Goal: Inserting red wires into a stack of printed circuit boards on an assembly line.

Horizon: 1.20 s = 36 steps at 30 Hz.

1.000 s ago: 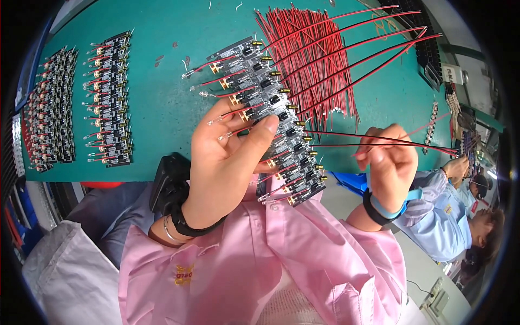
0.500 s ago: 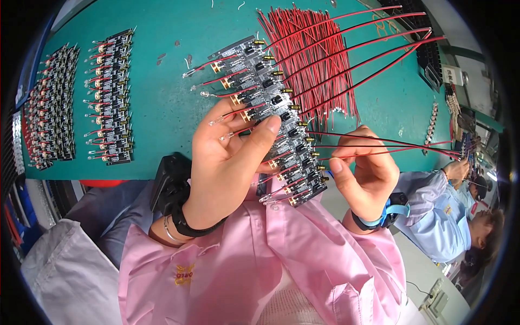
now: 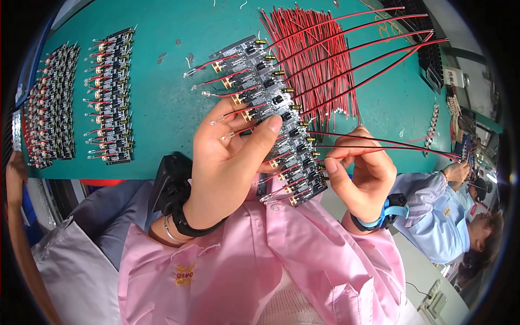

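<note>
My left hand (image 3: 233, 157) grips a black circuit board strip (image 3: 279, 100) from its left side, thumb flat on its face. The strip is held tilted above the table. Small clear-tipped components on red leads (image 3: 211, 93) stick out along its left edge, and small yellow-and-black cylinders along its right. Several red-and-black wires (image 3: 368, 21) run out from its upper right edge. By the lower right edge, my right hand (image 3: 363, 176) is closed with thumb and forefinger pinching a red-and-black wire (image 3: 411, 147). The wire's end at the board is hidden by the fingertips.
A thick pile of red-and-black wires (image 3: 319, 65) lies on the green table (image 3: 168, 97) behind the strip. More populated board strips (image 3: 111, 97) stand in rows at left. Another person's arm (image 3: 19, 206) is at the left edge; a co-worker in blue (image 3: 444, 216) sits at right.
My right thumb and forefinger have shifted slightly left and up, closer to the board edge, with the wire. Another person's arm has come in at the far left. My left hand stays put.
</note>
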Motion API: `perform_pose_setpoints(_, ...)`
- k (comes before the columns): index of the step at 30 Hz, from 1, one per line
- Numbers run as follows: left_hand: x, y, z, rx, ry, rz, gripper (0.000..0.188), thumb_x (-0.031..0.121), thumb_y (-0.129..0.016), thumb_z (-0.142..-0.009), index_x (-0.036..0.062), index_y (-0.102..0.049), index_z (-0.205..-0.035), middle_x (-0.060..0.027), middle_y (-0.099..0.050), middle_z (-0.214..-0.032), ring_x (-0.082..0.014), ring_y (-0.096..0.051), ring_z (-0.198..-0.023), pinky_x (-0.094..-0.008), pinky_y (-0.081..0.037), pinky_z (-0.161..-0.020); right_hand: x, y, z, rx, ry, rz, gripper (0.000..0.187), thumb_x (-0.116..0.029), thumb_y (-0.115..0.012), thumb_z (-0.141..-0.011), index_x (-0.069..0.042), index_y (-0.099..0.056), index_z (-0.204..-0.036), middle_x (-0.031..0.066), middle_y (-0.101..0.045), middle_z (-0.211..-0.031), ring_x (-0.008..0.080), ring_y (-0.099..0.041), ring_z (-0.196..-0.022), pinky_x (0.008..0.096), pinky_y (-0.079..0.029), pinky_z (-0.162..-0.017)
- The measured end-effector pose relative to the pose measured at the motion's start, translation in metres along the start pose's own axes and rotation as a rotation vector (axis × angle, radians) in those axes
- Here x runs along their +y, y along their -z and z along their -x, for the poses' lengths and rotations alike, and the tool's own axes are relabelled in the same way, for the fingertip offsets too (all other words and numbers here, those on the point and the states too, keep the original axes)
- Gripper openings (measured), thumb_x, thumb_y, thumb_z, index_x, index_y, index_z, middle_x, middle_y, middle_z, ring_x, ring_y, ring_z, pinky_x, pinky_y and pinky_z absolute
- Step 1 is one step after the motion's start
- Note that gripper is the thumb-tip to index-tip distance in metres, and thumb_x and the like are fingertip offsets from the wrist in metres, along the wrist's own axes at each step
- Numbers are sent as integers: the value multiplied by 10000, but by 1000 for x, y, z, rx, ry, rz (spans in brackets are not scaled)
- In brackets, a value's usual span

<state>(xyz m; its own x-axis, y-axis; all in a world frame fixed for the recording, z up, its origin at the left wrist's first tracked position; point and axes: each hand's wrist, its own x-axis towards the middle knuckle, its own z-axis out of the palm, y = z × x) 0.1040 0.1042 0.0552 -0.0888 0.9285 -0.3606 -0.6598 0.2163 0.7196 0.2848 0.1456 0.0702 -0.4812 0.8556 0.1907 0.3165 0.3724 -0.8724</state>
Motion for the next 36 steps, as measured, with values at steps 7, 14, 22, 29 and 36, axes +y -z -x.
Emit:
perform_pose_setpoints(7,-1,-1,1,24,1,21,232,36,-524,-824,3,-444,-1040,-61,-556,-945,-90,-576,-744,-225,-527,-552,0,1,-2,36,-57,-77,111,20,-644,-643,-9,-581,-729,11,-533,-661,83,-397,-565,221,-314,-508)
perform_pose_setpoints(14,3,1,1,19,-7,-5,224,33,-528,-821,3,-453,-1030,-60,-559,-924,-89,-572,-742,-226,-531,-551,15,59,15,-34,-676,13,37,22,-555,-723,15,-557,-759,21,-519,-715,78,-432,-647,205,-335,-572)
perform_pose_setpoints(22,6,-4,1,18,11,-25,228,28,-532,-817,1,-454,-1029,-63,-561,-917,-86,-567,-736,-223,-537,-555,17,108,2,161,-199,848,112,-25,-604,-720,-20,-561,-823,34,-542,-802,120,-474,-693,221,-359,-596)
perform_pose_setpoints(29,0,0,2,23,-52,-7,225,34,-530,-820,1,-455,-1029,-65,-562,-921,-90,-572,-742,-226,-541,-551,54,125,-11,-152,-92,835,100,-24,-586,-735,-12,-531,-817,44,-525,-816,153,-464,-679,236,-363,-613)
perform_pose_setpoints(36,2,-8,4,3,-22,-1,222,46,-531,-823,4,-455,-1027,-63,-559,-931,-92,-575,-742,-228,-541,-548,21,121,18,-41,-327,444,119,36,-550,-745,27,-499,-852,91,-519,-794,167,-494,-692,265,-403,-613)
